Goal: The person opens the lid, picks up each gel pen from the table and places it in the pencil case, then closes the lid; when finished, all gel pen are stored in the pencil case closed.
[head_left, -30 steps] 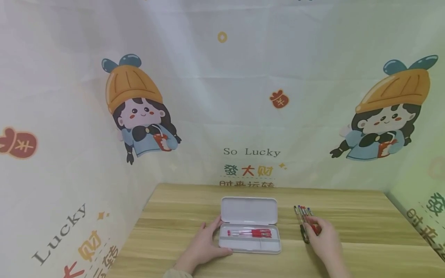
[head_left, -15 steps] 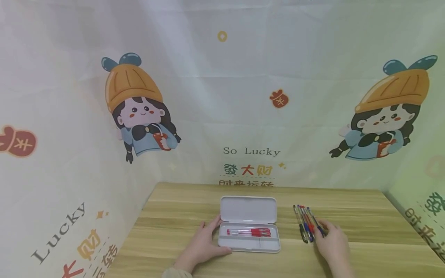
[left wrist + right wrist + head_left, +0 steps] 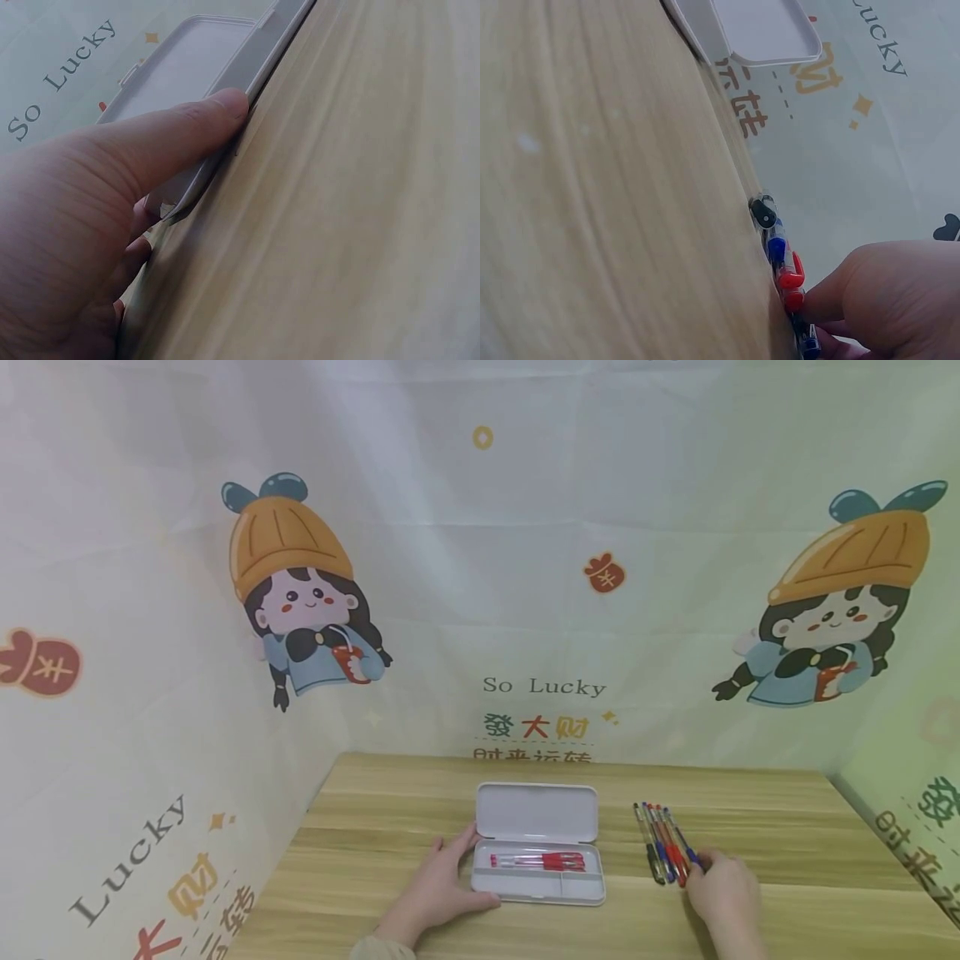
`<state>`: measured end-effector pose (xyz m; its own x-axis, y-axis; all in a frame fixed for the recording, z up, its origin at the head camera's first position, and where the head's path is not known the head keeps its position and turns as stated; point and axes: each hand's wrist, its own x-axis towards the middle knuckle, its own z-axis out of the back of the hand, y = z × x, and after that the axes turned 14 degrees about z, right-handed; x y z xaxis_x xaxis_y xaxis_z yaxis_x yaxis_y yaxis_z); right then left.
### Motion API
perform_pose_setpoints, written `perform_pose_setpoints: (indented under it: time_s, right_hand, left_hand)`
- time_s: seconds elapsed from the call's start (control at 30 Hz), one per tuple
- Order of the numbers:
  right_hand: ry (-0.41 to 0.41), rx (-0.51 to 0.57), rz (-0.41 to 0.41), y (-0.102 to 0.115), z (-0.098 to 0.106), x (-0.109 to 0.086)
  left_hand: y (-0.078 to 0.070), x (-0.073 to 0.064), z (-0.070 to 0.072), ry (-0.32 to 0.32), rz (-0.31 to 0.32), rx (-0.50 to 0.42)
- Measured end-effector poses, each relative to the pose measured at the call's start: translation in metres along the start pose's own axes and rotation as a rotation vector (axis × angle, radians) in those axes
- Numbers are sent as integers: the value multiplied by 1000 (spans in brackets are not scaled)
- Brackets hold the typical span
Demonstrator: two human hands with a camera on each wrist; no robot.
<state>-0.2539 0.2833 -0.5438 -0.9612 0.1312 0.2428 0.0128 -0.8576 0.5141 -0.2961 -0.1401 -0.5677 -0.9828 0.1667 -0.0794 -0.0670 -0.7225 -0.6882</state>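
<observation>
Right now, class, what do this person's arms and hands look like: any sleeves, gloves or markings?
The left hand and right hand are ungloved, with no rings or markings visible. A pale beige sleeve shows at the left wrist; none shows at the right.

Pencil case [image 3: 187, 67] — cropped in both wrist views.

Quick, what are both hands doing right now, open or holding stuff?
Left hand: holding the open pencil case.
Right hand: pinching the rightmost blue pen.
</observation>
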Motion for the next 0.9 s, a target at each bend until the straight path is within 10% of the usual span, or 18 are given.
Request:
perform_pose_setpoints:
  time_s: [0.6, 0.9]
  right_hand:
    - [-46, 22, -33, 2, -1, 2]
    - [-155, 105, 125, 35, -6, 0]
  left_hand:
    - [0, -1, 0, 1, -9, -4]
    - [0, -1, 0, 0, -5, -3]
